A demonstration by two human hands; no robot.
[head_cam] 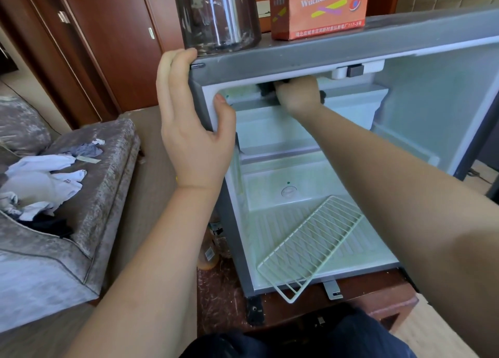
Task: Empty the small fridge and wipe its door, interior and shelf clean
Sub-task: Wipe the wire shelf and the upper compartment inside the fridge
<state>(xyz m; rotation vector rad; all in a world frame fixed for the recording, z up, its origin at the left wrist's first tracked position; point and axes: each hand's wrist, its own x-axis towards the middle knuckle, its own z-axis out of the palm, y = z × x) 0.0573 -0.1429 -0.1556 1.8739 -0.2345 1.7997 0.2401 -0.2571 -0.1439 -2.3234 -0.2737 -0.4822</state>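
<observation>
The left hand (pixel 194 130) curls round the fridge (pixel 297 52) corner, the right hand (pixel 298 93) clenches the soft cloth (pixel 266 89); grasp the light, rigid shelf (pixel 310 244) by its overhanging rim.

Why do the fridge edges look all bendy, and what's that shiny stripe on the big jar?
Head view: the wide-angle lens bows the top of the fridge and stretches the forearms; glare streaks the glass jar; the right hand sits in shade under the top lip, so the dark cloth it grips is hard to make out.

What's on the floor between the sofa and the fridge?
A bottle, orange at its base, stands between the sofa and the fridge, in the head view.
</observation>
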